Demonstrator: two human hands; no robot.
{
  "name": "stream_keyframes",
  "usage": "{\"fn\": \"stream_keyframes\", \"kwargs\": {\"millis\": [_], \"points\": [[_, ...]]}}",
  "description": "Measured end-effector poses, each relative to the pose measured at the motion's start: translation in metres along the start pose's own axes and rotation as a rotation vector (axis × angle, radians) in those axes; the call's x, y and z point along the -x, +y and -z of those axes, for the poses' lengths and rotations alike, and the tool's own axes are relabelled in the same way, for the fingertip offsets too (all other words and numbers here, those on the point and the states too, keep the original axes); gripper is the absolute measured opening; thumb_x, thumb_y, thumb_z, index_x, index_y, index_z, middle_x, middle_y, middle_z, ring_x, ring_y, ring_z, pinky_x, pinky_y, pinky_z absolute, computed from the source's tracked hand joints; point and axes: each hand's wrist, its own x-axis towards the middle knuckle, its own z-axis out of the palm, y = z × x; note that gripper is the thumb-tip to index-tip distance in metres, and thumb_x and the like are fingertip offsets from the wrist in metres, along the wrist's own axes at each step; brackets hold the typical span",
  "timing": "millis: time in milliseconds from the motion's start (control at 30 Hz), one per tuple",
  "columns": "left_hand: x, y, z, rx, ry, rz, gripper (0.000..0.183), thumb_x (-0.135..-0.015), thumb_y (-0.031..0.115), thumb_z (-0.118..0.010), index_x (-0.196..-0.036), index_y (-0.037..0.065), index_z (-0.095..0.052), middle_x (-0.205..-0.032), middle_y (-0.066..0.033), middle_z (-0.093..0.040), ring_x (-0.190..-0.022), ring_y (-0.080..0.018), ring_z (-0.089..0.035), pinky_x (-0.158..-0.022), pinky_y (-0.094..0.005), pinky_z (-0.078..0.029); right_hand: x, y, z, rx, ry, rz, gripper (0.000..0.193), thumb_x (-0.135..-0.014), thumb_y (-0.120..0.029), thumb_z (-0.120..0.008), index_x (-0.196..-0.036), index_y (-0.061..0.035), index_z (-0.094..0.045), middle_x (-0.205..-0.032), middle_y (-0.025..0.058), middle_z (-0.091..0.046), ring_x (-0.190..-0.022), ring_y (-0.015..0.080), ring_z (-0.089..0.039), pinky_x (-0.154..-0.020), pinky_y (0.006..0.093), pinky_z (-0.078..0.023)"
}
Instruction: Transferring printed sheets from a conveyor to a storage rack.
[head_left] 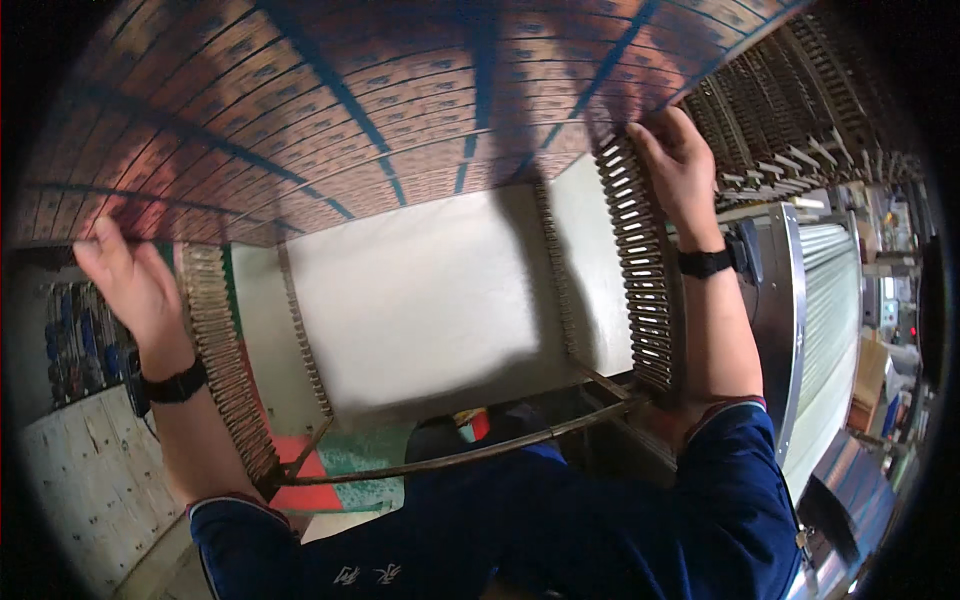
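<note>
A large copper-coloured panel (400, 110), printed with rows of small blocks and dark blue bands, spans the far part of the view. My left hand (135, 280) has its fingers closed at the panel's left near corner. At the right corner, my right hand (685, 170) pinches the edge between thumb and fingers. Both forearms reach along the outer sides of a rack with comb-like slotted sides, the left comb (225, 350) and the right comb (640, 270). The panel's near edge lies over the rack's far end. Between the combs is a plain white surface (430, 290).
A curved metal bar (450, 460) crosses the rack's near end, close to my body. More slotted racks (800, 110) stand at the far right, beside a metal-edged unit (790, 330). A pale board with holes (100, 470) lies at the left.
</note>
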Motion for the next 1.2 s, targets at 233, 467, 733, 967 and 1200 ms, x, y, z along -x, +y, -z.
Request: {"fn": "stream_keyframes", "kwargs": {"millis": [233, 467, 733, 967, 1200], "points": [[0.003, 0.007, -0.005, 0.096, 0.042, -0.056, 0.015, -0.101, 0.019, -0.05, -0.109, 0.007, -0.048, -0.111, -0.0079, -0.058, -0.101, -0.0168, -0.057, -0.084, -0.0323, -0.05, 0.001, 0.025, 0.001, 0.092, 0.089, -0.005, 0.027, -0.087, -0.009, -0.072, -0.109, 0.0019, -0.062, -0.091, 0.0027, -0.065, -0.082, 0.0086, -0.057, -0.075, 0.0226, -0.047], [0.005, 0.014, -0.012, 0.278, -0.043, -0.157, 0.01, -0.098, 0.012, -0.054, -0.101, 0.005, -0.048, -0.107, -0.0065, -0.057, -0.098, -0.0126, -0.053, -0.087, -0.0287, -0.045, 0.008, 0.014, 0.013, -0.223, -0.106, -0.043, 0.024, -0.095, 0.0, -0.057, -0.118, 0.0038, -0.054, -0.107, 0.0034, -0.061, -0.096, 0.0087, -0.055, -0.085, 0.0211, -0.043], [0.001, 0.004, 0.0, 0.079, 0.046, 0.004, 0.02, -0.1, 0.015, -0.05, -0.114, 0.001, -0.052, -0.112, -0.0135, -0.06, -0.103, -0.0237, -0.06, -0.09, -0.0401, -0.053, 0.003, 0.03, -0.001, 0.202, -0.04, 0.007, 0.029, -0.083, -0.018, -0.076, -0.097, 0.0003, -0.059, -0.083, 0.002, -0.057, -0.078, 0.01, -0.052, -0.07, 0.0238, -0.046], [0.0, 0.012, -0.008, 0.032, -0.015, -0.039, 0.029, -0.103, 0.017, -0.045, -0.125, -0.002, -0.045, -0.135, -0.018, -0.051, -0.123, -0.0252, -0.051, -0.104, -0.0366, -0.042, 0.003, 0.016, 0.006, -0.376, -0.05, -0.103, 0.018, -0.091, -0.01, -0.063, -0.106, -0.0007, -0.058, -0.093, 0.0008, -0.062, -0.086, 0.0083, -0.057, -0.077, 0.0236, -0.046], [0.008, 0.015, 0.02, -0.378, -0.119, 0.148, 0.058, -0.101, 0.044, -0.044, -0.142, 0.003, -0.038, -0.145, -0.0158, -0.042, -0.137, -0.0257, -0.035, -0.112, -0.0363, -0.025, 0.003, 0.043, 0.049, -0.458, -0.03, -0.375, 0.017, -0.096, -0.017, -0.057, -0.109, -0.0052, -0.06, -0.096, -0.0005, -0.062, -0.088, 0.0076, -0.056, -0.078, 0.0231, -0.045]]}}
